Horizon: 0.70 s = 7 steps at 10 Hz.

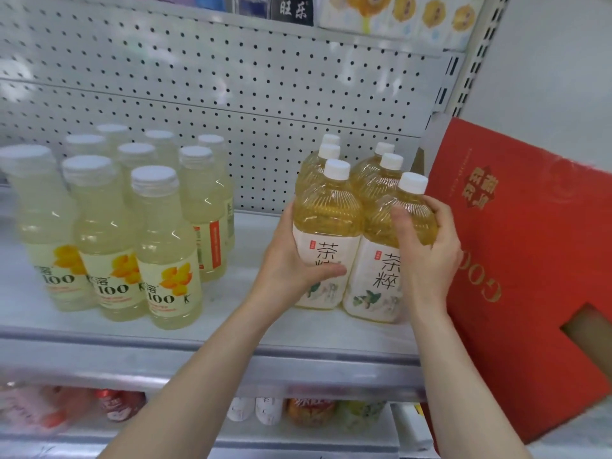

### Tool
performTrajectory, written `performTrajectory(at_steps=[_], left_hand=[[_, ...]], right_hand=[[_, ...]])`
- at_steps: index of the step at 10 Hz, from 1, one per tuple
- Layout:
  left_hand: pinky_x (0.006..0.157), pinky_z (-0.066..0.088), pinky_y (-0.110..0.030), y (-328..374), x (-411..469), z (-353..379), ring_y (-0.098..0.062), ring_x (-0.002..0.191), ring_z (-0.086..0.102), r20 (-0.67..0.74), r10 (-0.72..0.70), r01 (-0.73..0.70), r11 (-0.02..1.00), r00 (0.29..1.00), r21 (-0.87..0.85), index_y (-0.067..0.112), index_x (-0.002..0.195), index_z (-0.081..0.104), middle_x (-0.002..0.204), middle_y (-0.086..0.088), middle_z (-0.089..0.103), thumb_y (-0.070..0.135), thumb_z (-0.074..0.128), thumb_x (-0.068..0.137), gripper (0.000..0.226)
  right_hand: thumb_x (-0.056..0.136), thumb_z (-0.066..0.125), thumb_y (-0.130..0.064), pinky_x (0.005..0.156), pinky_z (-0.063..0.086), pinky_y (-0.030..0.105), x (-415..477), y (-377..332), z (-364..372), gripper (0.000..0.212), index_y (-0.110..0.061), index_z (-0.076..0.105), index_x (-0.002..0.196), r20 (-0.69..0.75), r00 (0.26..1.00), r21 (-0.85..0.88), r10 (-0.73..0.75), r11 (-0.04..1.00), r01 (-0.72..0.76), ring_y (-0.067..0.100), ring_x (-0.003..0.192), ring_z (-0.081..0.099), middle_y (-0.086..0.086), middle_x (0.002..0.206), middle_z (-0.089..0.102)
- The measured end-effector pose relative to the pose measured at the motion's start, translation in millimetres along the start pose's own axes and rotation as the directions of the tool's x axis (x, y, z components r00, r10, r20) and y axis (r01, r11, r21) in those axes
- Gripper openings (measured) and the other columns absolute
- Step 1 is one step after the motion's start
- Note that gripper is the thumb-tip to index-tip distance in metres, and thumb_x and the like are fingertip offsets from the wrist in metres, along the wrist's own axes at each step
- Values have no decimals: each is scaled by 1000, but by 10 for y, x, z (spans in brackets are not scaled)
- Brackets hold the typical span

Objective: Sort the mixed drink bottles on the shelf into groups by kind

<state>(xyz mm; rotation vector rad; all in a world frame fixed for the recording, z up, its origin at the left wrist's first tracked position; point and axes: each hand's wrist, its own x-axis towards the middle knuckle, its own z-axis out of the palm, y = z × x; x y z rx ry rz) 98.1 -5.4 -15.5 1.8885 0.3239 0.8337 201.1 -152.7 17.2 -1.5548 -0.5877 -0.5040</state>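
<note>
Several pale lemon drink bottles [167,250] with wide white caps stand grouped on the left of the white shelf [231,329]. On the right stand several golden tea bottles with small white caps, in two rows. My left hand [291,260] grips the front-left tea bottle [326,226] from its left side, thumb across the label. My right hand [427,246] wraps the front-right tea bottle [381,273] at its shoulder and right side. Both bottles rest upright on the shelf, touching each other.
A large red box [530,276] leans at the shelf's right end, close to my right hand. A perforated back panel [231,94] closes the rear. A bare strip of shelf separates the two bottle groups. More drinks [311,410] sit on the lower shelf.
</note>
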Motion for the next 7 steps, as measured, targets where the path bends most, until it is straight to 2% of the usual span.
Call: performTrajectory(at_steps=[1,2,3,5,6,7], left_hand=[[81,43,-4,-6,38,25,14,112,50,-33,-2,2,1000,999,13,38,141,33,124,21,55,23,95,57,106],[85,44,-11,-42,56,32,9,114,52,-57,2,0,1000,998,28,36,142,35,125,19,56,24,95,56,105],[82,49,-17,-53,45,26,6,110,56,-56,-9,11,999,998,37,36,141,36,121,19,59,25,94,57,103],[70,47,-7,-31,45,-53,5,108,58,-1,-11,11,996,1000,87,38,143,34,122,19,59,29,93,60,102],[89,55,-25,-44,-18,-193,-4,113,60,78,-5,-7,988,997,152,34,145,34,127,15,60,27,88,70,92],[109,40,-35,-6,-266,-391,-18,134,47,143,-3,-52,926,990,375,20,153,31,148,0,50,28,76,85,82]], right_hand=[[78,64,-65,88,35,2,14,38,43,45,-36,61,113,-29,999,4,-19,1000,19,-17,102,54,-30,105,63],[78,64,-66,91,39,9,49,85,84,44,-38,60,112,-51,998,3,-30,1000,30,-12,104,56,-30,105,63],[80,64,-65,93,42,17,47,116,121,43,-36,62,112,-71,996,-16,-51,999,50,-7,105,58,-27,105,64],[86,58,-63,96,44,26,-1,63,107,52,-24,64,120,-77,994,-72,-72,995,67,6,110,61,-13,115,68],[89,52,-65,98,43,34,7,27,58,55,-24,61,125,-13,999,-160,-47,986,44,16,114,60,-5,121,68],[98,49,-59,102,40,38,30,-131,-133,55,-18,55,135,92,996,-367,9,930,25,28,124,56,7,132,64]])
